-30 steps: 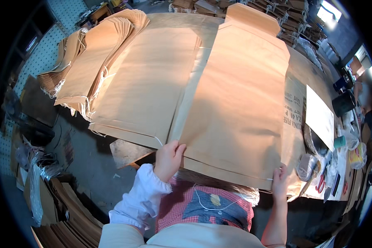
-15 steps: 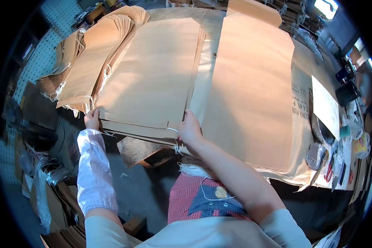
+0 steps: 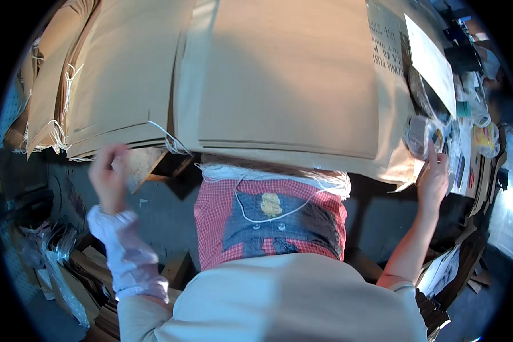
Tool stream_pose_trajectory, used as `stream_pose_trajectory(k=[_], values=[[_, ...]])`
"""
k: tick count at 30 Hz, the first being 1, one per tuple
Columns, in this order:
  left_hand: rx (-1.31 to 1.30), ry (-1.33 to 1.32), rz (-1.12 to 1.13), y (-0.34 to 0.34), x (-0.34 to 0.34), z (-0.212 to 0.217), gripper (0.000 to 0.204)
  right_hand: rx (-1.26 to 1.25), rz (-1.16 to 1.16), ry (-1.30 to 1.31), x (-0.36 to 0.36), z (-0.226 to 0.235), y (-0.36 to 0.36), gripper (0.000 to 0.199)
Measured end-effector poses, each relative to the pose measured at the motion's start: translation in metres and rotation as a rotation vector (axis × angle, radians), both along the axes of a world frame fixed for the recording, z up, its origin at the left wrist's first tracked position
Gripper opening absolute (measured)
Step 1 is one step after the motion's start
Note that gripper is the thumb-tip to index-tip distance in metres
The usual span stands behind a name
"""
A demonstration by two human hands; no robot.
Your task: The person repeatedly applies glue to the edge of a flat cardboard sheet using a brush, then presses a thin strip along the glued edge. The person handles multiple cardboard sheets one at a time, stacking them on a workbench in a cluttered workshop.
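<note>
My left hand (image 3: 109, 174) is lifted off the table's front edge, just before a stack of flat brown paper bags (image 3: 131, 74); it looks empty, with loosely bent fingers blurred by motion. A white string (image 3: 164, 131) lies over that stack's near corner. My right hand (image 3: 433, 174) reaches to the table's right front corner, beside a clear plastic bag (image 3: 417, 138). Its fingers close at a small dark thing, mostly covered, whose kind I cannot make out. Between my hands lies a wide brown paper sheet stack (image 3: 290, 85).
Tied bag bundles (image 3: 47, 97) stand at the far left. On the right lie a white sheet (image 3: 430, 62), a jar with a yellow label (image 3: 486, 139) and other clutter. A bunch of white strings (image 3: 330, 181) hangs at my waist over a red checked apron (image 3: 211, 211).
Both hands have let go of the left bag stack. The right hand has swung far right to the small items; the left has come up off the edge. My view has shifted right and down.
</note>
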State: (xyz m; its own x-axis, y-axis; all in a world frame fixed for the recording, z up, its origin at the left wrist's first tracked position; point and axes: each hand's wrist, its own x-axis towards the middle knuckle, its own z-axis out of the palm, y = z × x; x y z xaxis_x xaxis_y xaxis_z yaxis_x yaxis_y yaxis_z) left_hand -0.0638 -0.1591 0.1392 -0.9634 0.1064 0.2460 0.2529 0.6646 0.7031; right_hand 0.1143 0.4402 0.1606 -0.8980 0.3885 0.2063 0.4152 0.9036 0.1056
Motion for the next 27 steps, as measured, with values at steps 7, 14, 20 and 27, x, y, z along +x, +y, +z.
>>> stream_pose_trajectory(k=[7,14,20,27], values=[[-0.098,-0.176,-1.121,0.170,0.081,-0.011,0.034,0.047,0.224,0.082,0.020,-0.007,0.040,0.034],[-0.056,-0.399,-0.780,0.146,0.077,-0.007,0.012,-0.990,0.058,0.911,-0.012,0.023,-0.061,0.005],[-0.481,-0.058,-0.529,0.116,0.069,-0.006,0.009,-1.481,0.240,0.687,-0.090,-0.005,-0.199,0.010],[-0.671,0.157,-0.460,0.161,0.046,-0.008,0.015,-1.368,0.279,0.484,-0.151,-0.022,-0.256,0.018]])
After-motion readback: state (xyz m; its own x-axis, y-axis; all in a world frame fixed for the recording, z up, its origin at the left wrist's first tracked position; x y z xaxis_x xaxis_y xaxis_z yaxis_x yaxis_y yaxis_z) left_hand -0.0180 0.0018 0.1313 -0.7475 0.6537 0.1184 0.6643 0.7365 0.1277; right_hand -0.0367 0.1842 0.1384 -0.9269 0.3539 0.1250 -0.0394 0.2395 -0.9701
